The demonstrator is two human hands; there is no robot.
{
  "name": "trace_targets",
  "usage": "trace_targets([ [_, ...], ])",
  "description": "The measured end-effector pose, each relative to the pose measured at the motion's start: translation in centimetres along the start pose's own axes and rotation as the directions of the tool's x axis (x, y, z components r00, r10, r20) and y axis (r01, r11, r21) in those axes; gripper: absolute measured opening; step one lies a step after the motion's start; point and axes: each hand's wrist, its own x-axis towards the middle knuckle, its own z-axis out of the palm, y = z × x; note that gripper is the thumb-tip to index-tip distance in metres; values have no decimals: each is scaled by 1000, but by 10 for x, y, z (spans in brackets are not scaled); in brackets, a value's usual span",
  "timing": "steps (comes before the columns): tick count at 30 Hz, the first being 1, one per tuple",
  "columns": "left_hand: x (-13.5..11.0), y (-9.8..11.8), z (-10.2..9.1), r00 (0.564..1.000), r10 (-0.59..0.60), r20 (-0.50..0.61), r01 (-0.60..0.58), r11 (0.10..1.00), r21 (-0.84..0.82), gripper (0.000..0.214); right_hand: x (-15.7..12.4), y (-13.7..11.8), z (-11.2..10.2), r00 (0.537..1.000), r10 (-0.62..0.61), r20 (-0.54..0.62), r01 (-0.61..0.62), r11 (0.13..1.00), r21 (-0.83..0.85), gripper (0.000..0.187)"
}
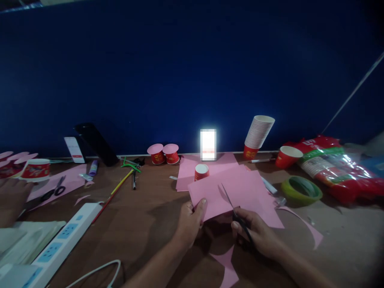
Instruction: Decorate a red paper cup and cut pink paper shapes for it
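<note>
Your left hand (191, 224) has its grip closed on the near-left edge of the pink sheet (213, 200), thumb on top, and your right hand (255, 230) grips the black-handled scissors (246, 231). The sheet is raised over the table (156, 244), straight ahead of you, and one blade lies across its face, pointing toward 11 o'clock. The other blade does not show, so you cannot tell how wide they stand. To cut cleanly, set the paper deep between the blades and make long, smooth closes — stopping just short of the tips, which tend to leave nicks. For a curve, turn the sheet with your left hand rather than twisting your right wrist, and hold it taut so it doesn't fold between the blades. Taking the sheet as the clock's centre, the red-and-white paper cup (202, 173) stands just beyond its edge at 11 o'clock; lift the paper clear of it before any wide turn. A second pink sheet (270, 208) appears at 3 o'clock, though whether it touches yours is hard to tell — check that the lower blade doesn't catch it. The pink scrap (229, 266) at 6 o'clock is best left flat, away from your forearms.
</note>
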Motion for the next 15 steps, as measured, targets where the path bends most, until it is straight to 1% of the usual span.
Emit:
trace_targets([
  [7,0,-2,1,999,-35,3,35,999,-39,39,1,0,2,999,18,-33,-18,1000,-9,26],
  [11,0,-3,1,1000,-28,13,28,998,-55,38,1,1,2,998,35,-57,-36,999,-6,26],
  [15,0,-4,0,999,-39,13,40,997,-58,38,1,1,2,998,26,-56,-27,1000,-12,26],
])
